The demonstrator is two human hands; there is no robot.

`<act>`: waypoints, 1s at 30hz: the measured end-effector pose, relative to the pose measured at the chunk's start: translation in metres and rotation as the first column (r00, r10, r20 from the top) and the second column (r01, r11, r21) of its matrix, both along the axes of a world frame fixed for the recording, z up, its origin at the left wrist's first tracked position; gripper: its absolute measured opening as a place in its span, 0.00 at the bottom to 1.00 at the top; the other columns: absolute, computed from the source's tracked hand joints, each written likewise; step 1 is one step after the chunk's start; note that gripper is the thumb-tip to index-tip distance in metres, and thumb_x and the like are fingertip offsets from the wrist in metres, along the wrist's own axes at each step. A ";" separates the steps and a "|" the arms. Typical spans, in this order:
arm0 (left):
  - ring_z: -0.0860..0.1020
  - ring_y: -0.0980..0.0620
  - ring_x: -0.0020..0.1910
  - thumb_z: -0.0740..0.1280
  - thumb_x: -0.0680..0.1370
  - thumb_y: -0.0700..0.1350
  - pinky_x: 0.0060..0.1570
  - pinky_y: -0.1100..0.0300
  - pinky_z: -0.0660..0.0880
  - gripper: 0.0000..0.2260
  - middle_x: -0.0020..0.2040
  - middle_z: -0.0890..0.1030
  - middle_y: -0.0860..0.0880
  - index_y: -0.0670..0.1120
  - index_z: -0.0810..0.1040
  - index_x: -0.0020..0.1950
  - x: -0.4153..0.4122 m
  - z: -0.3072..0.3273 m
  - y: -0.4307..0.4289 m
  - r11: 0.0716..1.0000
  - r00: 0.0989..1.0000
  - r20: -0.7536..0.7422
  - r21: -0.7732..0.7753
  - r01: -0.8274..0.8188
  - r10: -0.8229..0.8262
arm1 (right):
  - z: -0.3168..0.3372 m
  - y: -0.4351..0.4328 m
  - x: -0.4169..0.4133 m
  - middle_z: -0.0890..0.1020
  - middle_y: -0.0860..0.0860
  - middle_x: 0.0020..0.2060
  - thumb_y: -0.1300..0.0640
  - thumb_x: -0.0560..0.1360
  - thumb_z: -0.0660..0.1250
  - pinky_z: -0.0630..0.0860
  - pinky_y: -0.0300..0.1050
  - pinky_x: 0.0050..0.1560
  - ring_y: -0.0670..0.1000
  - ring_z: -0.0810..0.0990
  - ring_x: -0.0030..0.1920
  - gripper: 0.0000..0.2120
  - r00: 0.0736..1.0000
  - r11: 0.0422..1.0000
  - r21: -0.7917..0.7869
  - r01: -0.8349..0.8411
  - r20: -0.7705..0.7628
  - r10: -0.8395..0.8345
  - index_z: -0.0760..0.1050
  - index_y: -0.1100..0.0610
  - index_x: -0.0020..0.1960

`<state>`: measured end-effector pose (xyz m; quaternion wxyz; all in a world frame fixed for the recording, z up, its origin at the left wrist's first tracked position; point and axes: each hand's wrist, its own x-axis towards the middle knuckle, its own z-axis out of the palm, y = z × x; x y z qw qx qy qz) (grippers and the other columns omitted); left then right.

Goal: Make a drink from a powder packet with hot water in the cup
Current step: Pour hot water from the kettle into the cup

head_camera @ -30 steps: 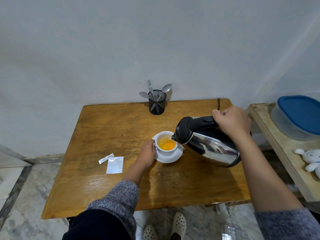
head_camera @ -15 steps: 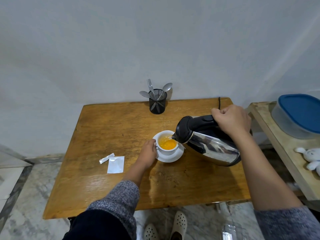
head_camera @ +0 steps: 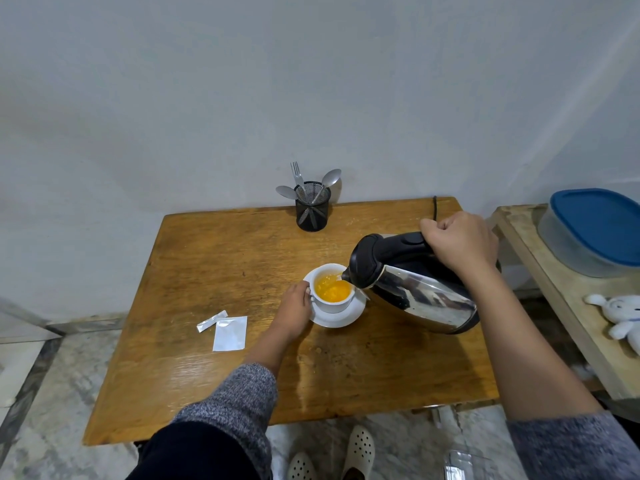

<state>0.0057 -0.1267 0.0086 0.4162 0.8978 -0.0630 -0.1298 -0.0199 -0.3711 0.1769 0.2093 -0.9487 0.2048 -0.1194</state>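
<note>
Writing: none readable on the torn white powder packet [head_camera: 230,333] or its torn-off strip [head_camera: 211,321], lying on the wooden counter [head_camera: 214,258].
Around: black mesh holder [head_camera: 312,211] with spoons and a fork stands at the back; blue-lidded plastic tub [head_camera: 594,232] on the side shelf.
Cup: white cup [head_camera: 331,293] on white saucer [head_camera: 337,315] holds orange liquid.
Left hand [head_camera: 294,311]: fingers against the cup's side.
Right hand [head_camera: 459,244]: fingers closed around the handle of the tilted steel kettle [head_camera: 414,294], spout at the cup's rim.

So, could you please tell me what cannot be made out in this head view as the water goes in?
- Water level inside the kettle: hidden by its steel wall and black lid.
- Cup handle: covered by the left hand.
- Kettle handle: wrapped by the right hand.
- Printing on the torn packet: too small.
- Blue-lidded container and plush toy: cut off by the right edge.
</note>
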 end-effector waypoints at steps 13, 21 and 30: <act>0.71 0.44 0.59 0.53 0.81 0.43 0.59 0.52 0.68 0.13 0.61 0.75 0.40 0.43 0.72 0.61 0.001 -0.002 0.001 1.000 1.000 -0.014 -0.003 -0.004 0.004 | 0.001 0.003 0.005 0.64 0.48 0.19 0.50 0.71 0.60 0.64 0.41 0.30 0.52 0.65 0.23 0.21 1.000 1.000 -0.018 -0.015 -0.022 0.014 0.62 0.54 0.21; 0.70 0.45 0.60 0.53 0.81 0.43 0.60 0.54 0.68 0.13 0.61 0.74 0.41 0.44 0.71 0.62 0.000 -0.001 0.001 1.000 0.999 -0.034 -0.005 -0.009 0.009 | -0.001 0.006 0.007 0.64 0.48 0.19 0.51 0.71 0.59 0.63 0.41 0.29 0.52 0.65 0.23 0.21 0.999 0.999 -0.032 -0.027 -0.026 0.027 0.63 0.54 0.21; 0.70 0.45 0.59 0.53 0.81 0.43 0.57 0.56 0.66 0.13 0.61 0.74 0.41 0.43 0.72 0.62 0.000 -0.001 0.001 1.000 1.000 -0.018 -0.004 -0.001 0.001 | 0.000 0.007 0.007 0.64 0.48 0.19 0.51 0.71 0.60 0.63 0.40 0.30 0.52 0.66 0.23 0.21 0.999 0.999 -0.028 -0.028 -0.025 0.028 0.63 0.54 0.21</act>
